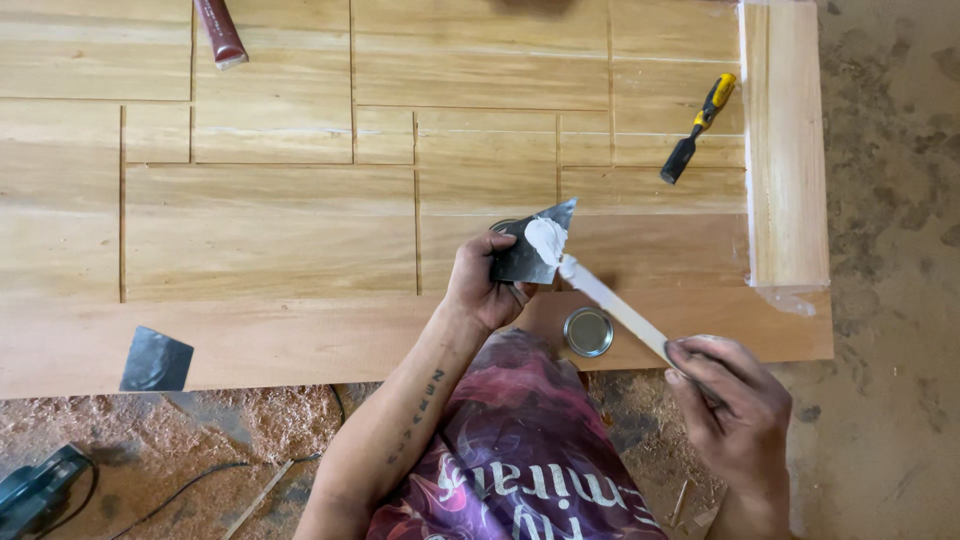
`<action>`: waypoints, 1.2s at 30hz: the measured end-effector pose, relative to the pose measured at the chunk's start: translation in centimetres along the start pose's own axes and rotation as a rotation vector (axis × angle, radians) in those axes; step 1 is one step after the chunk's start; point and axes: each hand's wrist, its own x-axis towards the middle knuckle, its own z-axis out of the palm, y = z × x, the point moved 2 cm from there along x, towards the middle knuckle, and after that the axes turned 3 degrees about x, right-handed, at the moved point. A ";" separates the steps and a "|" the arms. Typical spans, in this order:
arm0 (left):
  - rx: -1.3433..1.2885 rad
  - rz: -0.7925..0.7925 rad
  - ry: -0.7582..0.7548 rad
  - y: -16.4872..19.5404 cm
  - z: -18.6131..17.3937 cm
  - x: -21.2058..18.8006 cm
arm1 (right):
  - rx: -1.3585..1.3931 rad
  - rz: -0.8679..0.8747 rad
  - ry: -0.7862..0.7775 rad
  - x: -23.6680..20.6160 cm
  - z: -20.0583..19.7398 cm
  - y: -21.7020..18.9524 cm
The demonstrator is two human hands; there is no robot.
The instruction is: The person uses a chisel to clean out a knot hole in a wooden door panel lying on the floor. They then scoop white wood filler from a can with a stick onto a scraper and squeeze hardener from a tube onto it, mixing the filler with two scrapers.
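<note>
A dark metal scraper (525,252) is held in the left hand (482,285), near the centre of the view, with the fingers curled closed around its lower edge and the pointed corner aimed toward one o'clock. A lump of white filler (546,238) is carried on the upper part of the blade. A long pale stick (615,305) is gripped at its lower end by the right hand (735,405), at about four o'clock from the scraper; the fingers are closed tight on it, and its far tip, smeared white, is laid against the filler on the blade. Both hands are held over a large wooden panel (300,230) cut with straight grooves into rectangular fields, which fills most of the view. A small round tin lid (588,332) is set on the lower rail of the panel, just below the scraper and between the two hands. Part of a round tin (500,226) is seen behind the scraper at its upper left, mostly hidden. A chisel (697,128) with a yellow and black handle is laid on the panel at two o'clock, well apart from the hands. A dark red tube (220,32) is placed at the top edge at eleven o'clock. A second dark metal sheet (156,360) is laid at eight o'clock on the lower rail. Sawdust (260,420) is spread on the floor below the panel, and a dark power tool (35,490) with a cable is seen in the bottom left corner.
</note>
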 end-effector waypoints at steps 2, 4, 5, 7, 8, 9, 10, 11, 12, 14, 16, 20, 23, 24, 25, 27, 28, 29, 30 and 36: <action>0.019 -0.002 -0.007 -0.1 0.0 0.0 | 0.027 -0.021 0.023 0.5 0.2 -0.3; 0.113 0.018 0.183 -0.2 -0.1 -0.2 | 0.032 -0.047 0.016 1.1 0.8 -0.4; 0.099 0.002 0.180 -0.3 0.2 -0.3 | 0.021 -0.057 -0.004 1.3 1.2 -0.4; 0.073 -0.026 0.166 -0.3 0.8 -0.6 | 0.004 -0.076 -0.027 1.6 1.4 -0.4; 0.075 -0.022 0.140 -0.2 1.1 -0.7 | -0.005 -0.084 -0.032 1.7 1.4 -0.4; 0.075 -0.014 0.114 -0.1 1.4 -0.8 | -0.012 -0.093 -0.040 1.6 1.4 -0.4; 0.076 -0.006 0.088 0.0 1.6 -0.9 | -0.033 -0.099 -0.046 1.5 1.3 -0.4; 0.078 -0.007 0.100 0.0 1.6 -0.9 | -0.056 -0.103 -0.051 1.3 1.1 -0.3; 0.079 -0.011 0.115 0.1 1.6 -0.9 | -0.078 -0.103 -0.057 1.0 0.9 -0.2; 0.065 -0.027 0.133 0.2 1.2 -0.9 | -0.095 -0.120 -0.044 0.4 0.4 0.3; 0.040 -0.050 0.134 0.2 0.7 -0.7 | -0.113 -0.102 -0.043 -0.2 0.0 1.1; 0.073 -0.034 0.067 0.1 0.2 -0.6 | 0.044 0.165 -0.095 -0.9 -0.7 3.6; 0.098 -0.041 0.034 -0.2 0.4 -0.9 | 0.240 0.239 -0.250 -0.7 -0.4 5.2; 0.097 -0.049 0.058 -0.4 0.5 -1.0 | 0.294 0.222 -0.315 -0.6 -0.3 5.5; 0.098 -0.057 0.082 -0.4 0.6 -1.2 | 0.378 0.290 -0.354 -0.6 0.0 5.8; 0.061 -0.045 0.059 -0.4 0.8 -1.4 | 0.543 0.419 -0.431 -0.6 0.6 6.3; 0.040 -0.035 0.047 -0.4 0.8 -1.4 | 0.480 0.427 -0.458 -0.6 0.7 6.4; 0.046 -0.034 0.039 -0.3 0.7 -1.5 | 0.419 0.433 -0.488 -0.6 0.7 6.5; 0.053 -0.033 0.032 -0.2 0.6 -1.6 | 0.358 0.440 -0.516 -0.7 0.7 6.5; 0.058 -0.042 0.067 0.0 -1.2 -1.6 | 0.261 0.381 -0.590 -0.9 -0.8 5.6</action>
